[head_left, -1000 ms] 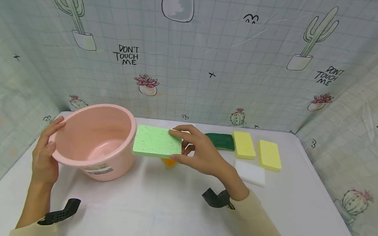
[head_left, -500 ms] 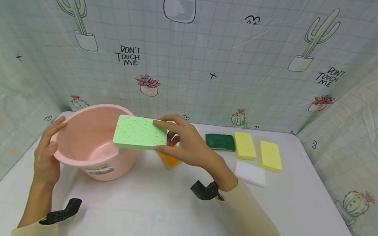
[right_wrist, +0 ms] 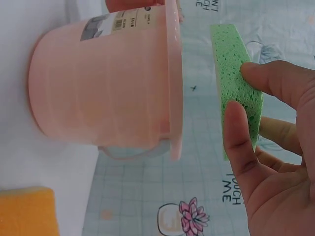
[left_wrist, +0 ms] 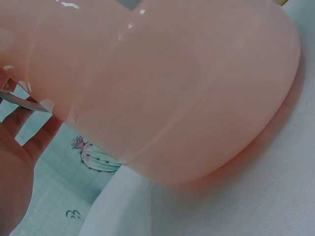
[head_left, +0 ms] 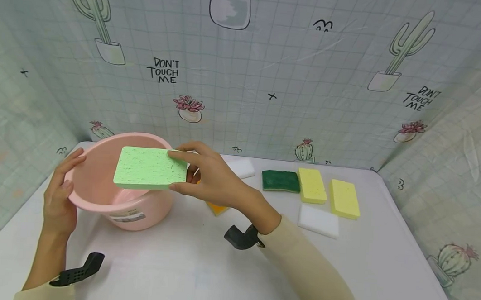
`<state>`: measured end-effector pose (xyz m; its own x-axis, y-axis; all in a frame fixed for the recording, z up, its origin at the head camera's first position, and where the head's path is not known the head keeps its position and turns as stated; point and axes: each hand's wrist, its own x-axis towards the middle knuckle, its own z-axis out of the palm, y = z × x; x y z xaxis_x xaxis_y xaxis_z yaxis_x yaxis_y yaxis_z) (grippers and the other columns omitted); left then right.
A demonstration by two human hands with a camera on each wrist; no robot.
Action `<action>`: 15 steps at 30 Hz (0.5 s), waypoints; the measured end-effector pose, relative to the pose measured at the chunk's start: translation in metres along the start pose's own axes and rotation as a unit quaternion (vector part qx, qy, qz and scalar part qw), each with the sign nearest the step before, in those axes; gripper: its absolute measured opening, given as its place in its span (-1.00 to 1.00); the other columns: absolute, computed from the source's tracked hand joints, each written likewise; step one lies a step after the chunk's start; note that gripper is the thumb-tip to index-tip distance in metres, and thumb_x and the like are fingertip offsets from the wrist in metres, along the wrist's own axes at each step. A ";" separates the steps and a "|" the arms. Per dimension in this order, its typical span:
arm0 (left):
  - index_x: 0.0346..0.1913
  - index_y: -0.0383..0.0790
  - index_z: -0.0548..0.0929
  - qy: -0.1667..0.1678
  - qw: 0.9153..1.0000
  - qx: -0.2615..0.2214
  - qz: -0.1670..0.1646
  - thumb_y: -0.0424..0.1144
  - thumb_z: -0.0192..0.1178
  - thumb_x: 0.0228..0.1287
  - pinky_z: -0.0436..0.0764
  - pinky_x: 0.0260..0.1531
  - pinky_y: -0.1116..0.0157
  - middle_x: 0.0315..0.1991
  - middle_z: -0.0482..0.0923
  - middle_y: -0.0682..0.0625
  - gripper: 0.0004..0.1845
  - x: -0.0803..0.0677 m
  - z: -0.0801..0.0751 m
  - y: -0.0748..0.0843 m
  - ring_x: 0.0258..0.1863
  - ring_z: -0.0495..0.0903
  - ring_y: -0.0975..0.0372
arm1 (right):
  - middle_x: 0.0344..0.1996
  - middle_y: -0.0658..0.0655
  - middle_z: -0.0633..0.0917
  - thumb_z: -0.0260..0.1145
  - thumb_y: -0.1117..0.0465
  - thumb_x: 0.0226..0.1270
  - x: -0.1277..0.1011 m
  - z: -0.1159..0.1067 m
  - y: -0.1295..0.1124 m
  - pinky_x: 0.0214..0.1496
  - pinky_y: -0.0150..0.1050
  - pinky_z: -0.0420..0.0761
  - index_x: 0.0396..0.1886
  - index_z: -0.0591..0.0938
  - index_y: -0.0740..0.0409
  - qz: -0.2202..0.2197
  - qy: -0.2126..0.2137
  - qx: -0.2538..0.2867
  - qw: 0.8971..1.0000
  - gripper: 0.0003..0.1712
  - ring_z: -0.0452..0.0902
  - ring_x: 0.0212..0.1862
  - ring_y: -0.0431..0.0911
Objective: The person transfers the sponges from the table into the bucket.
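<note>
While the right hand (head_left: pixel 212 180) pinches the short edge of a green sponge (head_left: pixel 149 168) between thumb and fingers, the sponge lies flat in the air above the open mouth of a pink basin (head_left: pixel 99 192), reaching toward nine o'clock from the hand. From the right wrist, the thumb (right_wrist: pixel 241 142) lies on one face of the green sponge (right_wrist: pixel 236 88) and a fingertip curls over its edge, with the pink basin (right_wrist: pixel 103 83) close beside it and not touching.

At nine o'clock of the basin, the left hand (head_left: pixel 60 195) rests against the rim with straight fingers, holding nothing else; the left wrist view shows only those fingers (left_wrist: pixel 19 147) beside the smooth outer wall of the pink basin (left_wrist: pixel 172 88).

Under the right hand, at about six o'clock of it, an orange sponge (head_left: pixel 217 208) lies on the white table (head_left: pixel 185 265), partly hidden. At three o'clock, well apart from the hand, lie a dark green scouring pad (head_left: pixel 280 181), two yellow sponges (head_left: pixel 312 185) (head_left: pixel 344 199) side by side, and a white sponge (head_left: pixel 318 221) just in front of them. Another white sponge (head_left: pixel 241 168) lies at one o'clock of the hand, near the cactus-printed backdrop (head_left: pixel 269 70).
</note>
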<state>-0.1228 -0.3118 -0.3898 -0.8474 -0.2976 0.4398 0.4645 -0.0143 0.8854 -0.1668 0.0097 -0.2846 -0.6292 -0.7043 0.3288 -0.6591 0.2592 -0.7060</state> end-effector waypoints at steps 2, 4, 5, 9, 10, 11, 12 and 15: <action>0.26 -0.38 0.43 -0.002 1.000 -0.006 0.005 -0.23 -0.01 0.19 -0.02 0.36 0.25 0.42 0.17 -0.09 -0.45 0.000 0.000 -0.001 0.41 0.01 0.09 | 0.21 0.13 0.36 0.45 0.22 0.13 0.005 0.002 -0.002 -0.25 -0.49 0.56 0.30 0.46 0.20 -0.004 -0.005 -0.004 1.000 -0.30 0.51 -0.35 -0.28; 0.26 -0.38 0.43 -0.002 1.000 -0.006 0.007 -0.23 -0.01 0.19 -0.06 0.37 0.23 0.42 0.17 -0.10 -0.45 0.001 -0.001 -0.003 0.41 0.01 0.09 | 0.20 0.11 0.36 0.45 0.21 0.14 0.010 0.005 -0.004 -0.25 -0.51 0.55 0.30 0.45 0.20 -0.005 -0.008 -0.013 1.000 -0.30 0.51 -0.35 -0.29; 0.26 -0.38 0.43 -0.003 1.000 -0.008 0.008 -0.23 0.00 0.19 -0.08 0.37 0.22 0.42 0.17 -0.10 -0.45 0.001 -0.001 -0.003 0.41 0.00 0.08 | 0.21 0.10 0.37 0.44 0.20 0.14 0.013 0.006 -0.005 -0.25 -0.52 0.54 0.30 0.45 0.19 -0.003 -0.011 -0.019 1.000 -0.30 0.50 -0.36 -0.31; 0.25 -0.37 0.44 -0.003 1.000 -0.006 0.009 -0.23 0.00 0.19 -0.13 0.38 0.22 0.42 0.17 -0.10 -0.45 0.000 0.001 0.000 0.42 -0.01 0.09 | 0.22 0.06 0.35 0.43 0.16 0.16 0.024 0.011 -0.010 -0.26 -0.58 0.51 0.33 0.43 0.15 0.005 -0.023 -0.043 0.999 -0.29 0.48 -0.36 -0.36; 0.25 -0.36 0.45 -0.003 1.000 -0.005 0.009 -0.23 0.00 0.19 -0.14 0.38 0.23 0.42 0.17 -0.10 -0.46 0.000 0.002 0.001 0.42 -0.01 0.09 | 0.22 0.05 0.35 0.43 0.15 0.17 0.026 0.012 -0.011 -0.25 -0.58 0.49 0.33 0.43 0.14 0.007 -0.027 -0.050 0.998 -0.28 0.47 -0.35 -0.38; 0.25 -0.36 0.45 -0.003 1.000 -0.003 0.010 -0.23 0.00 0.19 -0.15 0.38 0.23 0.41 0.18 -0.09 -0.46 0.000 0.003 0.002 0.42 -0.01 0.09 | 0.23 0.05 0.35 0.43 0.14 0.17 0.029 0.013 -0.012 -0.20 -0.59 0.46 0.33 0.43 0.13 0.007 -0.030 -0.056 0.998 -0.28 0.47 -0.35 -0.38; 0.25 -0.35 0.46 -0.002 1.000 -0.001 0.010 -0.23 0.00 0.19 -0.16 0.38 0.23 0.41 0.18 -0.09 -0.46 0.000 0.003 0.003 0.42 -0.01 0.09 | 0.23 0.05 0.35 0.43 0.12 0.17 0.031 0.014 -0.013 -0.10 -0.58 0.42 0.34 0.43 0.12 0.006 -0.032 -0.067 0.997 -0.28 0.45 -0.31 -0.39; 0.25 -0.35 0.45 -0.001 1.000 0.004 0.010 -0.23 0.00 0.19 -0.16 0.38 0.23 0.42 0.17 -0.09 -0.46 0.000 0.003 0.001 0.42 -0.01 0.09 | 0.24 0.04 0.36 0.42 0.06 0.18 0.038 0.015 -0.014 0.18 -0.43 0.22 0.34 0.43 0.08 0.008 -0.043 -0.106 0.993 -0.28 0.40 -0.17 -0.40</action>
<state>-0.1226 -0.3093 -0.3882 -0.8385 -0.2965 0.4571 0.4790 -0.0013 0.8778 -0.1746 -0.0306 -0.2717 -0.6091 -0.7500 0.2579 -0.7271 0.3981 -0.5593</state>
